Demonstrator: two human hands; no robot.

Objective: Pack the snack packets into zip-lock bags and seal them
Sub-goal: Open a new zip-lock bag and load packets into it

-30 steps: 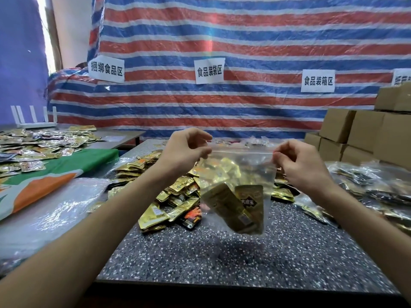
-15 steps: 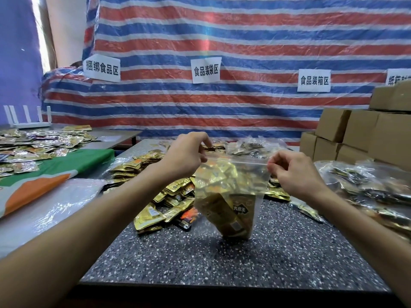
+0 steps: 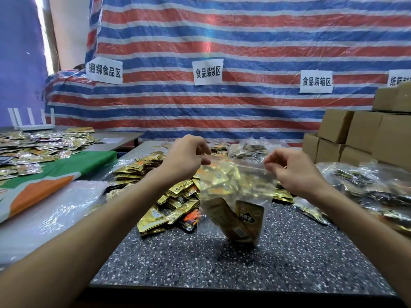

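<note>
As the bag [image 3: 235, 187] is hanging mid-frame, packets [image 3: 244, 218] are sitting inside.
Left hand [image 3: 184, 161] and right hand [image 3: 293, 172] are pinching its top.

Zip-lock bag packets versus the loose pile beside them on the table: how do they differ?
The bagged packets stand on end inside the clear zip-lock bag; the loose pile lies flat and overlapping on the table. The bagged packets are few, held by the left hand and right hand pinching the bag's top edge; the loose pile is large and untouched. Both are mainly gold foil.
</note>
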